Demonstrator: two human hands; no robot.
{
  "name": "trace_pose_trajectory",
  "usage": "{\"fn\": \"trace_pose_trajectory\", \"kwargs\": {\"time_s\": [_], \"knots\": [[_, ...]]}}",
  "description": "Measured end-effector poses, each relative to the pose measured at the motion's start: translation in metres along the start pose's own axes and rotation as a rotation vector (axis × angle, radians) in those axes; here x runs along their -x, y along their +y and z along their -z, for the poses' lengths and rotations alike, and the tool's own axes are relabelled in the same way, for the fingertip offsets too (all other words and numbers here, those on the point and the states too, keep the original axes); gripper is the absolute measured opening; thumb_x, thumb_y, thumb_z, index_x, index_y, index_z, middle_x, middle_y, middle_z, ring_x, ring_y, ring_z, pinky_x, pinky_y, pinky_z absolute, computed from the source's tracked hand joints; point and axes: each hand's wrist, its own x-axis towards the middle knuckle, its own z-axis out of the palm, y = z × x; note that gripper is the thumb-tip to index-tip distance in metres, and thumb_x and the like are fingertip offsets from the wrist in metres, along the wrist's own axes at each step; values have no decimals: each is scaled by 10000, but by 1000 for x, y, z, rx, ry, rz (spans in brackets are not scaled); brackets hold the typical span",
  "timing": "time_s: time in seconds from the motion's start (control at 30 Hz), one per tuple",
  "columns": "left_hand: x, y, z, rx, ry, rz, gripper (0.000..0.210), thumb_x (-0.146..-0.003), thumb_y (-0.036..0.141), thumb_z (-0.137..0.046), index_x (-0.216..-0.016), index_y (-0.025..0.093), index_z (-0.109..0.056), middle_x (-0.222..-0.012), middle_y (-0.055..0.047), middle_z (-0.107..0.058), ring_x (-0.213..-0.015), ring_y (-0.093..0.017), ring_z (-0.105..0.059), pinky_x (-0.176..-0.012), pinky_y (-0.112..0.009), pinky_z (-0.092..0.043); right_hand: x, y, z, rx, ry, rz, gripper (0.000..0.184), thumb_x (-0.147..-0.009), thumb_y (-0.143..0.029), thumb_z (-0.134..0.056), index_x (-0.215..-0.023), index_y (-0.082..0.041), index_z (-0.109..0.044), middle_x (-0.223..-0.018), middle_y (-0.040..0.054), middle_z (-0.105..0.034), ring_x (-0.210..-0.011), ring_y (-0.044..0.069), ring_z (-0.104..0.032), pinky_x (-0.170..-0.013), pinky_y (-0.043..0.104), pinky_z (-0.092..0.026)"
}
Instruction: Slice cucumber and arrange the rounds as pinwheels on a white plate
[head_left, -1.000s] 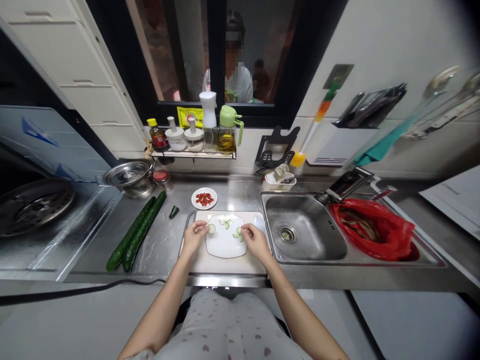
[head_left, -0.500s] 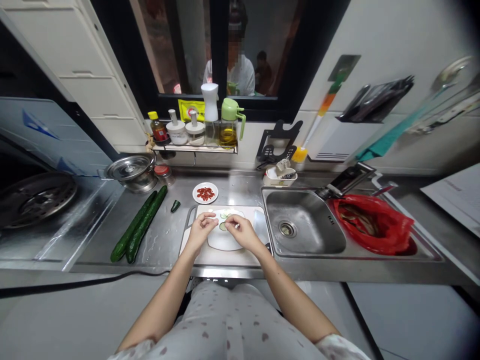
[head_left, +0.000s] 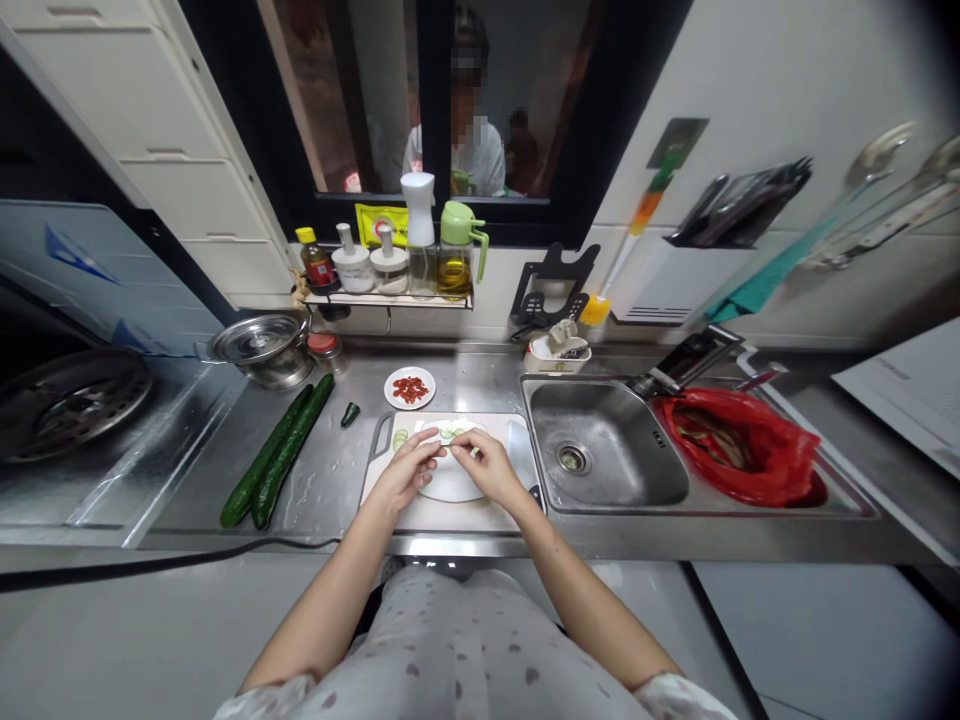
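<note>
A thin cucumber slice (head_left: 446,446) appears edge-on between my hands, above a white plate (head_left: 450,489). My right hand (head_left: 486,466) pinches it between thumb and fingers. At its other edge are the half-curled fingertips of my left hand (head_left: 409,473), which seem to grip it too; the index finger is stretched out. More cucumber slices (head_left: 451,427) lie at the far side of the plate, partly hidden by my fingers. The plate rests on a cutting board (head_left: 499,510). A small pile of sliced cucumber (head_left: 400,438) sits on the board's upper left.
A knife (head_left: 517,442) lies along the board's right side. Two whole cucumbers (head_left: 277,455) and a cucumber end (head_left: 350,413) are left. Behind stands a small dish (head_left: 409,388) of chopped red pieces. At right is a sink (head_left: 607,440) with a red bag (head_left: 780,460).
My left hand has turned and come closer to the slice in my right hand. The slice has tipped from face-up to edge-on. The cucumber pile on the board has come into sight.
</note>
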Motion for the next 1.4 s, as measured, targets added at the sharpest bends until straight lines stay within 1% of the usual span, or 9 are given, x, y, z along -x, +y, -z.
{"fn": "trace_pose_trajectory", "kwargs": {"time_s": [0.13, 0.23, 0.3, 0.4, 0.5, 0.63, 0.73, 0.97, 1.4], "knots": [[-1, 5, -1, -56, 28, -13, 610, -681, 348, -727, -1244, 224, -527, -842, -31, -673, -555, -45, -518, -427, -122, -294, 0, 0, 2, 21, -30, 21, 173, -874, -328, -547, -881, -211, -675, -846, 31, -624, -809, 148, -564, -687, 255, -428], [1, 7, -4, -42, 34, 6, 636, -645, 325, -747, -1235, 223, -535, -831, -25, -666, -544, -40, -500, -432, -127, -275, -2, 1, 4, 52, -48, 52, 185, -881, -335, -546, -910, -220, -688, -878, 40, -627, -854, 158, -563, -733, 275, -432], [1, 9, -6, -34, 46, -15, 668, -603, 298, -771, -1226, 228, -541, -800, -8, -651, -543, -39, -491, -445, -133, -272, -4, 0, 6, 84, -50, 69, 173, -878, -328, -552, -917, -223, -684, -884, 39, -628, -877, 162, -559, -759, 286, -430], [1, 13, -10, -40, 75, -86, 674, -565, 301, -791, -1193, 227, -558, -710, 34, -605, -545, -44, -484, -479, -147, -281, -7, -3, 8, 123, -46, 88, 145, -877, -316, -558, -909, -221, -663, -897, 34, -631, -890, 162, -555, -776, 288, -422], [1, 15, -14, -68, 94, -196, 654, -552, 316, -801, -1155, 212, -570, -659, 56, -575, -546, -44, -474, -509, -158, -281, -10, -9, 8, 150, -51, 97, 142, -886, -325, -549, -886, -218, -641, -892, 30, -627, -876, 157, -549, -752, 275, -415], [2, 16, -17, -85, 90, -370, 646, -564, 335, -800, -1142, 185, -552, -663, 47, -599, -629, -77, -541, -645, -199, -373, -12, -13, 8, 160, -46, 105, 162, -901, -327, -522, -847, -209, -619, -857, 26, -615, -845, 150, -541, -713, 258, -405], [2, 14, -19, -80, 88, -429, 655, -576, 330, -797, -1156, 184, -529, -679, 44, -610, -661, -88, -566, -717, -225, -399, -13, -14, 6, 143, -49, 96, 168, -901, -328, -518, -842, -204, -615, -840, 23, -610, -820, 144, -538, -690, 249, -402], [1, 8, -19, -101, 95, -498, 604, -638, 314, -761, -1176, 182, -522, -702, 39, -615, -667, -84, -579, -721, -219, -414, -14, -10, 2, 72, -26, 42, 162, -872, -305, -536, -782, -190, -606, -769, 8, -602, -733, 122, -526, -637, 225, -391], [-4, 5, -18, -126, 77, -497, 590, -650, 311, -752, -1183, 179, -538, -696, 38, -613, -651, -78, -563, -680, -203, -406, -14, -3, 0, -33, -29, -67, 167, -821, -322, -560, -741, -186, -615, -722, -2, -638, -686, 113, -547, -603, 217, -398]]}}
